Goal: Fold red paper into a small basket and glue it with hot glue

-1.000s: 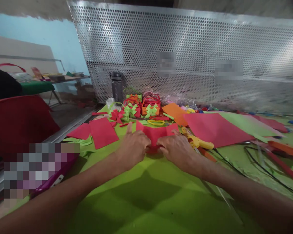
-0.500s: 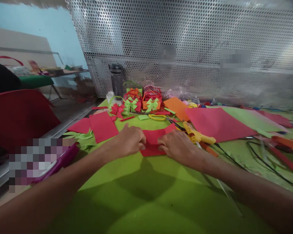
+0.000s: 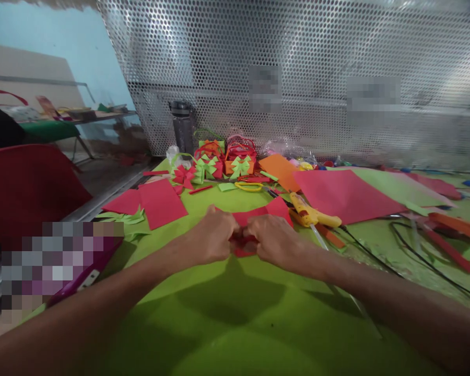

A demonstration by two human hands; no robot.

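Observation:
A piece of red paper (image 3: 254,212) is between my hands above the green tabletop (image 3: 235,324). My left hand (image 3: 216,235) has its fingers closed on the paper's left part. On the paper's right part my right hand (image 3: 272,239) is closed too, its fingertips close to those of the left. The paper's upper edge stands up behind the knuckles, and a bit of it shows below the fingers. Just right of my right hand lies a yellow glue gun (image 3: 312,211) with a clear glue stick out of its back.
Red sheets (image 3: 162,202) lie at the left, near green paper strips (image 3: 125,216). Behind are small paper baskets with bows (image 3: 241,163), yellow-handled scissors (image 3: 249,186) and a grey bottle (image 3: 183,128). A large pink sheet (image 3: 347,196) and a black cord (image 3: 370,254) lie right.
My hands have come closer together on the red paper, and their fingertips now nearly meet. The view has shifted slightly.

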